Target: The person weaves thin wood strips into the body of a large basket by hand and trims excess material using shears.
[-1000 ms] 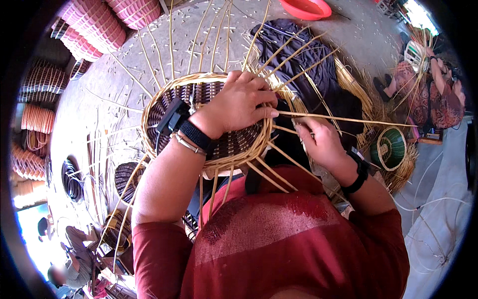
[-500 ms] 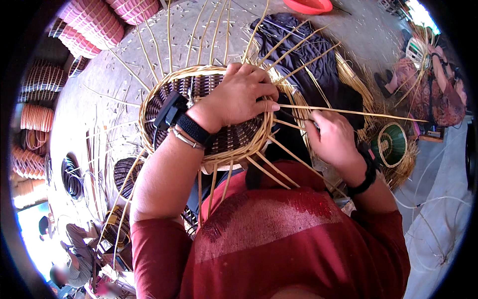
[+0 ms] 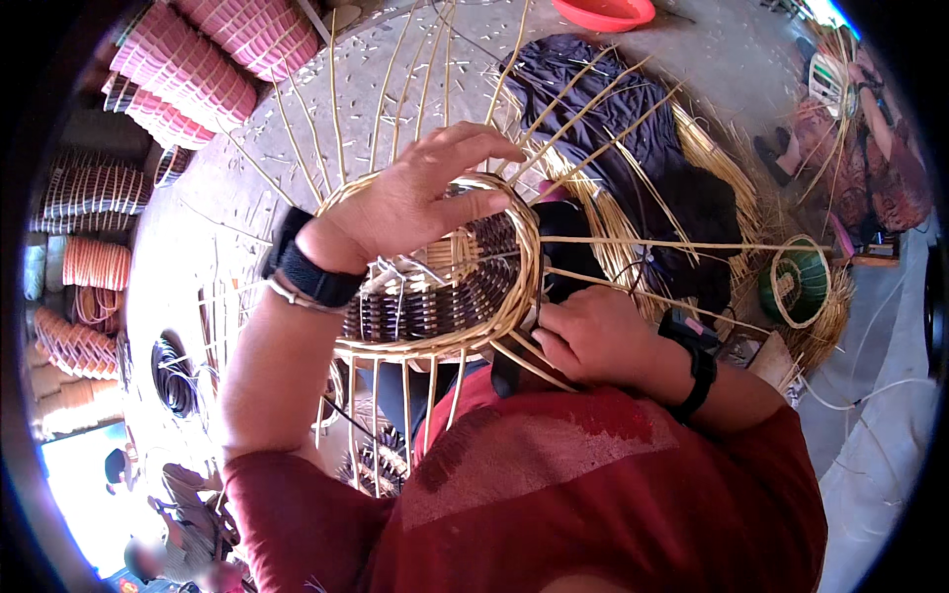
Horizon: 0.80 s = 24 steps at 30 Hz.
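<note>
An oval wicker basket (image 3: 425, 321) with dark brown weave and a pale rim sits in front of my body. Long pale willow rods (image 3: 583, 99) stick out all round its rim. My left hand (image 3: 420, 203) lies across the far side of the basket, its thumb and fingers apart, the thumb by the rim's right end. My right hand (image 3: 598, 336) is closed, fingertips against the near right part of the rim. What its fingers pinch is hidden. One rod (image 3: 643, 242) points straight right, above my right hand.
Dark cloth (image 3: 603, 109) lies over bundles of pale rods beyond the basket. A red basin (image 3: 605, 12) stands at the far edge, a green basket (image 3: 796, 282) at right. Stacked pink baskets (image 3: 188, 69) and a black coil (image 3: 176, 376) are at left. Other people sit far right and lower left.
My left hand has loosened from the rim and spread its fingers. My right hand has moved down and left, to the basket's near right rim. The basket has turned or tilted slightly.
</note>
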Tool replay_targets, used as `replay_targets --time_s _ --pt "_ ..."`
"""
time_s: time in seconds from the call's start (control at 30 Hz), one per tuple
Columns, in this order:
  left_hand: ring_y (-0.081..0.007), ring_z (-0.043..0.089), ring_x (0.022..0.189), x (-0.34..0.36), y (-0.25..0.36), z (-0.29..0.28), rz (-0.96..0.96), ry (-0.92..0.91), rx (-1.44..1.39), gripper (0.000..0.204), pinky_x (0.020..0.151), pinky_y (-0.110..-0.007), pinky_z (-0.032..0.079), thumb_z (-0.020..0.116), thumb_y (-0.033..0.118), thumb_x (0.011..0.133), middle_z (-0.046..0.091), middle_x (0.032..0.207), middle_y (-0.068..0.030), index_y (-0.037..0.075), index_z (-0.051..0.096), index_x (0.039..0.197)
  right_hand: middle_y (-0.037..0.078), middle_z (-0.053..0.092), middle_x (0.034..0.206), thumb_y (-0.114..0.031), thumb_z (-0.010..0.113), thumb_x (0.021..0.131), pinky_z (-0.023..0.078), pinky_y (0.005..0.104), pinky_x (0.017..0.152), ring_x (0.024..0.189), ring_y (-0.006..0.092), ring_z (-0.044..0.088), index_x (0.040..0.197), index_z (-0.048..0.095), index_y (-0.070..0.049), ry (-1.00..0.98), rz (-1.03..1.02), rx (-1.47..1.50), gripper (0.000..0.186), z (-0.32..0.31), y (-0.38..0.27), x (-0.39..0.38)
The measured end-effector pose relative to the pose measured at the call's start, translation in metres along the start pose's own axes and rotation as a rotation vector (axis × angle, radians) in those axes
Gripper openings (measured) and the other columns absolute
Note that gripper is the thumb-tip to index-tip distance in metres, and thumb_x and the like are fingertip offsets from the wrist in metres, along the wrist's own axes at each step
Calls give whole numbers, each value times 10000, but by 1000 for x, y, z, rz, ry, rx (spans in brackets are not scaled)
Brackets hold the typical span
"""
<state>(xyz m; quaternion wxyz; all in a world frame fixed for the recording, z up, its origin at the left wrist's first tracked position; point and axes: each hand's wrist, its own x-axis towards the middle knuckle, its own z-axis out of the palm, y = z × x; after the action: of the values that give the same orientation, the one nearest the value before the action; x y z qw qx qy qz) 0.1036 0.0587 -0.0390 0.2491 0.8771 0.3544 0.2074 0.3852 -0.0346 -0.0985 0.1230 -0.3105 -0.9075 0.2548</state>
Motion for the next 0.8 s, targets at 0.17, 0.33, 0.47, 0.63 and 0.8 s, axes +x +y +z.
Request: replay_targets --time_s 0.17,0.33,0.47,0.63,0.8 --pt "-394 622 1262 19 -17 16 200 -251 245 586 1078 -497 470 824 438 876 690 1293 -164 97 691 1334 162 674 702 -276 658 931 543 543 661 690 391 698 854 628 -63 15 -38 -20 229 5 12 12" --pt "-366 652 1181 38 -39 35 113 -525 285 835 1031 -505 475 843 676 761 718 1230 -142 151 699 1394 106 658 656 -252 700 929 539 498 644 639 343 678 862 640 -69 86 -150 24 204 15 17 14" --pt "-352 681 1132 51 -41 32 5 -716 285 820 1003 -487 504 863 669 738 756 1168 -146 177 718 1378 95 635 775 -261 746 902 526 466 681 779 313 659 829 634 -74 145 -229 45 229 8 23 13" --pt "-320 699 1113 31 -32 -15 -71 -544 379 834 976 -469 518 911 586 733 780 1161 -109 243 684 1458 139 620 849 -286 800 854 519 472 752 883 331 637 888 641 -82 24 -64 45 260 -51 40 5" --pt "-312 702 1107 -16 -13 -118 -186 -302 463 900 980 -461 529 933 485 759 772 1207 -89 257 584 1556 181 652 905 -269 789 881 480 506 847 958 416 615 922 646 -46 414 236 -650 268 -169 98 -19"
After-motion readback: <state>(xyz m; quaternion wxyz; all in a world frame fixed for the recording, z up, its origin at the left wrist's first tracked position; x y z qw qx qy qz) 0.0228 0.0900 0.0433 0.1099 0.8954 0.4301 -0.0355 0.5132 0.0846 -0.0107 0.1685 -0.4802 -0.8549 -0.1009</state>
